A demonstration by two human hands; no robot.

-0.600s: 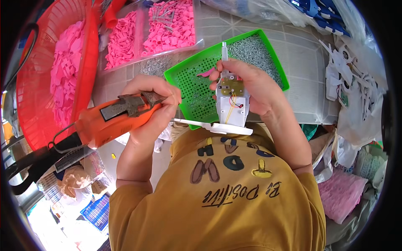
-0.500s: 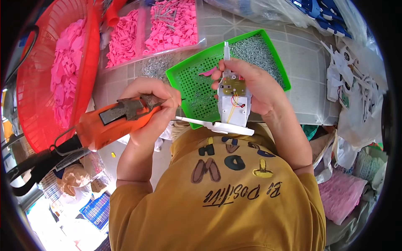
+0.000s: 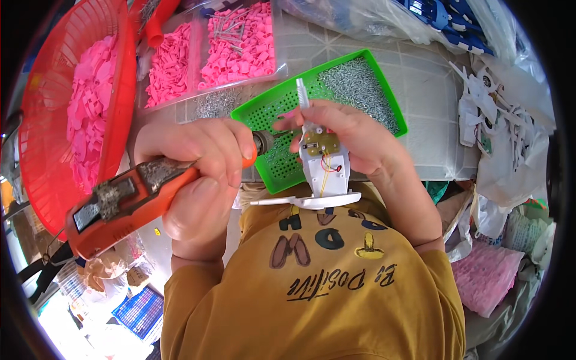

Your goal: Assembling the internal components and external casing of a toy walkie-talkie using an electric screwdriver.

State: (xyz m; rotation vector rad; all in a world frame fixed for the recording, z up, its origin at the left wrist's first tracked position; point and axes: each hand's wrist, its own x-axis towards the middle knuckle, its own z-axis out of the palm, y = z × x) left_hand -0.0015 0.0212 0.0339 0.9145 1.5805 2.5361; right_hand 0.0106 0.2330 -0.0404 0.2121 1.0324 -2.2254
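My left hand [image 3: 207, 153] is wrapped round an orange electric screwdriver [image 3: 123, 225]. Its metal chuck [image 3: 262, 142] and thin bit point right, toward the fingertips of my right hand [image 3: 360, 132]. That right hand grips a white plastic housing [image 3: 318, 180] with its ribbed stem pointing away from me. A greenish circuit board [image 3: 321, 143] lies inside the housing, with thin yellow and red wires below it. A long white arm sticks out left from the housing's near end. Whether the bit touches a screw is too small to tell. Behind both hands sits a green perforated tray [image 3: 389, 93] holding many small screws [image 3: 360, 87].
At the left stands a red basket [image 3: 124, 90] of flat pink pieces. A clear divided box [image 3: 281, 60] at the back holds small pink parts and long screws. Loose screws [image 3: 217, 103] lie before it. White plastic parts [image 3: 483, 108] pile up at the right.
The screwdriver has turned, so its chuck and bit now show near the fingers of my right hand. My left hand has shifted its grip. The housing has moved slightly left and toward me.
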